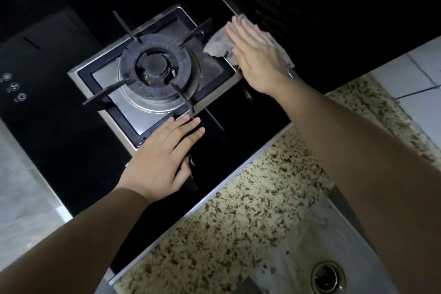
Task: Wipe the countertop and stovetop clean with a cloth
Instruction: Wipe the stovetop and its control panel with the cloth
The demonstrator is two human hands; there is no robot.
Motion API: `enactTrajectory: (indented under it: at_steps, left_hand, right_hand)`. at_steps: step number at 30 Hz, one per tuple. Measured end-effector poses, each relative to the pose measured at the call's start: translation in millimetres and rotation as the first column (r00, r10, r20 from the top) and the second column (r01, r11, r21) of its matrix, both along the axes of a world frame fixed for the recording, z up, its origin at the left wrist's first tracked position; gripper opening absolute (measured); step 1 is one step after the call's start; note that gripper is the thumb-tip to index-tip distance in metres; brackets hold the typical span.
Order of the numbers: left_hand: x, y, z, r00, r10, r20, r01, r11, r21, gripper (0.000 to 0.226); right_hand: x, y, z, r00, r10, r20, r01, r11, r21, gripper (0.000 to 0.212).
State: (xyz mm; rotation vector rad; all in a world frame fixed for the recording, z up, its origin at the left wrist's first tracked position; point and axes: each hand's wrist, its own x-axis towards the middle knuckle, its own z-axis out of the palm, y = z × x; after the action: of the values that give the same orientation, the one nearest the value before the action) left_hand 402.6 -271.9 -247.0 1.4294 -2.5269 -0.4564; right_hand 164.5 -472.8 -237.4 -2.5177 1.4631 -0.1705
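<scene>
The right hand (256,55) is lying flat with straight fingers, pressing down on a grey cloth (218,45) at the far corner of the burner's steel frame (119,114), gripping nothing. The left hand (162,160) is also spread flat, palm resting on the black glass stovetop (238,126) just beside the frame's near corner. The gas burner (155,67) is sitting inside the frame. The speckled countertop (238,210) is running alongside, with a steel sink (298,246) showing its drain (328,277).

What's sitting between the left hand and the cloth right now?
In the head view, the burner's square steel surround and bare black glass separate the left hand from the cloth, which the right hand presses flat.
</scene>
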Motion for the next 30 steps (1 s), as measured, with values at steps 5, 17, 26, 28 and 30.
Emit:
enactTrajectory:
  at_steps: [5, 17, 26, 28, 30]
  left_hand:
    - [1.6, 0.5, -0.1, 1.0, 0.006, 0.012, -0.006, 1.0, -0.004, 0.058]
    - [0.8, 1.5, 2.3, 1.0, 0.005, 0.013, -0.005, 1.0, 0.011, 0.057]
    - [2.9, 5.2, 6.6, 0.999, 0.014, -0.029, -0.015, 1.0, -0.026, 0.042]
    - [3.8, 4.2, 8.1, 1.0, -0.009, 0.011, 0.009, 0.999, -0.051, 0.04]
    - [7.8, 7.1, 10.8, 0.998, -0.033, 0.058, 0.038, 0.995, -0.087, 0.038]
  right_hand:
    - [-37.2, 67.8, -7.6, 0.997, -0.065, -0.038, 0.064, 0.997, -0.043, 0.055]
    - [-13.8, 74.9, -12.4, 0.966, -0.247, -0.072, 0.237, 0.963, -0.124, 0.061]
    - [6.8, 146.1, -5.8, 0.978, -0.123, -0.168, 0.118, 0.992, -0.037, 0.068]
    - [-8.0, 126.9, -5.5, 0.936, -0.302, -0.179, 0.299, 0.953, -0.046, 0.071]
    - [3.8, 129.4, -7.0, 0.87, -0.471, -0.146, 0.466, 0.882, -0.073, 0.071]
